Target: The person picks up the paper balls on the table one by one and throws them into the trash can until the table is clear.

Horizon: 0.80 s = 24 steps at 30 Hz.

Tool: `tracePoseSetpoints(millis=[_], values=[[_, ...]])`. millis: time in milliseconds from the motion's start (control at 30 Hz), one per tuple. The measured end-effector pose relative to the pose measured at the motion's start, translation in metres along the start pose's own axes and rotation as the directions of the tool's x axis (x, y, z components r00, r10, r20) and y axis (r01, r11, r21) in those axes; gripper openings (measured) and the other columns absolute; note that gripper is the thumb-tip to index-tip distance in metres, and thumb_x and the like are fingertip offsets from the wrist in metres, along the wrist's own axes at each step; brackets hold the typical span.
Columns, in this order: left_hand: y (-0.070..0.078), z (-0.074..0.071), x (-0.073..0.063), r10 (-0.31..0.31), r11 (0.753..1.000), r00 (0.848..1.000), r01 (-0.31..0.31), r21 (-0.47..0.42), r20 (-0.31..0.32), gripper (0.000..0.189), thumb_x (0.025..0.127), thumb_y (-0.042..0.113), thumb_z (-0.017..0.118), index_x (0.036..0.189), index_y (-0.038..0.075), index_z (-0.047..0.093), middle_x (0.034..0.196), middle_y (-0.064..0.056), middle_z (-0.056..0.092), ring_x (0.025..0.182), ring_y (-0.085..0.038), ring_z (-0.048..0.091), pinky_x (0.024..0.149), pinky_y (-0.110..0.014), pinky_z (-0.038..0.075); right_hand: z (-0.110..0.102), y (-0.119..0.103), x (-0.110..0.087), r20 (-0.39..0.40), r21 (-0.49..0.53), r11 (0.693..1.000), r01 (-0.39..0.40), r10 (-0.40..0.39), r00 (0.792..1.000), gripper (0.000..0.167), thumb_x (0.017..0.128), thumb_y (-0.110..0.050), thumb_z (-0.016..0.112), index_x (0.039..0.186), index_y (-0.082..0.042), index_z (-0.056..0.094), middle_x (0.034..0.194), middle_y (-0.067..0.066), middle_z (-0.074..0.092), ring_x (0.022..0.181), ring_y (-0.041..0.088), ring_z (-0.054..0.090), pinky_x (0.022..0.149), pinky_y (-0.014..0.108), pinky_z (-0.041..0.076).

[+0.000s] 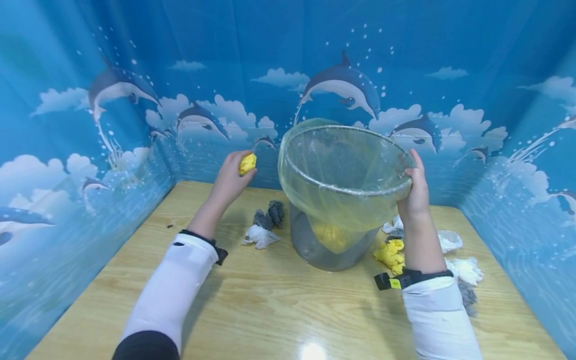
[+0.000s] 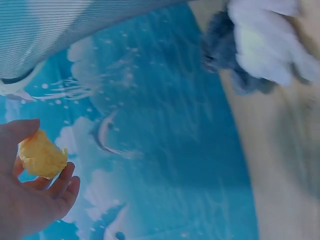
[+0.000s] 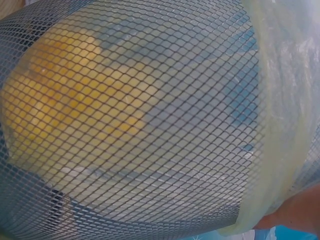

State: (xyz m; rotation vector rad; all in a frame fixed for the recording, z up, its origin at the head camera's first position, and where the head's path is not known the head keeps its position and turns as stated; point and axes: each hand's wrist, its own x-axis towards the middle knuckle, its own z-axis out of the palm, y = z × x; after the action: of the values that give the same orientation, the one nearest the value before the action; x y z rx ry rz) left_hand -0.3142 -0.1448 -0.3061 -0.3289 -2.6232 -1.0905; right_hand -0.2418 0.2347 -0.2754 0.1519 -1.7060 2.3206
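Observation:
In the head view a grey mesh wastebasket [image 1: 302,240] stands on the table, its rim covered by a translucent yellow bin liner [image 1: 351,206]. My right hand [image 1: 415,195] grips that rim on the right side, and the basket leans slightly. Left of the basket and apart from it, my left hand [image 1: 230,176] holds a crumpled yellow ball [image 1: 248,164] in the air between thumb and fingers. The left wrist view shows the same yellow ball [image 2: 42,155] in the curled fingers. Through the mesh, the right wrist view shows yellow crumpled pieces [image 3: 75,85] inside the liner.
Left of the basket lie dark grey crumpled pieces [image 1: 269,215] and a white one [image 1: 260,237]. To the right, around my forearm, are a yellow crumpled piece [image 1: 390,256], white ones [image 1: 468,271] and a grey one [image 1: 467,295]. A blue dolphin-print curtain [image 1: 252,50] encloses the wooden table [image 1: 270,310].

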Motion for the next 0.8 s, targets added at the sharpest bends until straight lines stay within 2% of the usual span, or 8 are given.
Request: tracePoseSetpoints(millis=[200,300,467,700,800], values=[[0.031,-0.003,0.006,0.063,0.997,0.995,-0.066,-0.033,-0.075,0.055,0.097,0.029,0.058,0.148,0.018,0.039,0.151,-0.013,0.034,0.135,-0.033,0.039,0.106,-0.05,0.04,0.0,0.0,0.0,0.001,0.0,1.0,-0.006,0.006,1.0,0.064,0.096,-0.022,0.024,0.156,-0.025,0.002,0.161,0.004,0.013,0.136,0.018,0.033,0.106,0.023,0.037],[0.05,-0.002,0.008,0.111,0.99,0.985,-0.121,-0.068,-0.133,0.053,0.096,0.028,0.058,0.146,0.018,0.042,0.151,-0.012,0.035,0.135,-0.032,0.04,0.105,-0.049,0.043,0.0,0.0,0.0,0.002,0.005,1.0,-0.002,0.002,1.0,0.064,0.096,-0.022,0.025,0.156,-0.024,0.002,0.161,0.004,0.012,0.136,0.018,0.033,0.106,0.023,0.037],[0.078,0.003,0.007,0.211,0.967,0.956,-0.235,-0.101,-0.203,0.051,0.096,0.026,0.059,0.144,0.016,0.045,0.149,-0.01,0.039,0.136,-0.028,0.04,0.106,-0.043,0.043,-0.001,-0.001,0.0,-0.003,0.007,1.0,-0.007,0.007,1.0,0.065,0.096,-0.022,0.025,0.156,-0.025,0.002,0.161,0.004,0.012,0.135,0.017,0.034,0.107,0.023,0.036],[0.107,0.009,0.003,0.365,0.925,0.905,-0.378,-0.019,-0.219,0.052,0.095,0.023,0.061,0.143,0.014,0.046,0.147,-0.01,0.042,0.138,-0.025,0.039,0.111,-0.039,0.039,0.0,-0.001,-0.001,-0.003,0.015,1.0,-0.013,0.013,1.0,0.064,0.096,-0.022,0.025,0.156,-0.026,0.002,0.161,0.004,0.012,0.136,0.018,0.033,0.106,0.023,0.037],[0.116,0.009,0.004,0.388,0.918,0.897,-0.396,0.007,-0.213,0.052,0.095,0.024,0.061,0.144,0.015,0.046,0.147,-0.01,0.042,0.137,-0.024,0.04,0.111,-0.036,0.038,0.001,-0.001,0.0,0.005,0.012,1.0,-0.016,0.016,1.0,0.065,0.096,-0.022,0.025,0.156,-0.026,0.001,0.162,0.004,0.011,0.135,0.017,0.034,0.106,0.023,0.037]])
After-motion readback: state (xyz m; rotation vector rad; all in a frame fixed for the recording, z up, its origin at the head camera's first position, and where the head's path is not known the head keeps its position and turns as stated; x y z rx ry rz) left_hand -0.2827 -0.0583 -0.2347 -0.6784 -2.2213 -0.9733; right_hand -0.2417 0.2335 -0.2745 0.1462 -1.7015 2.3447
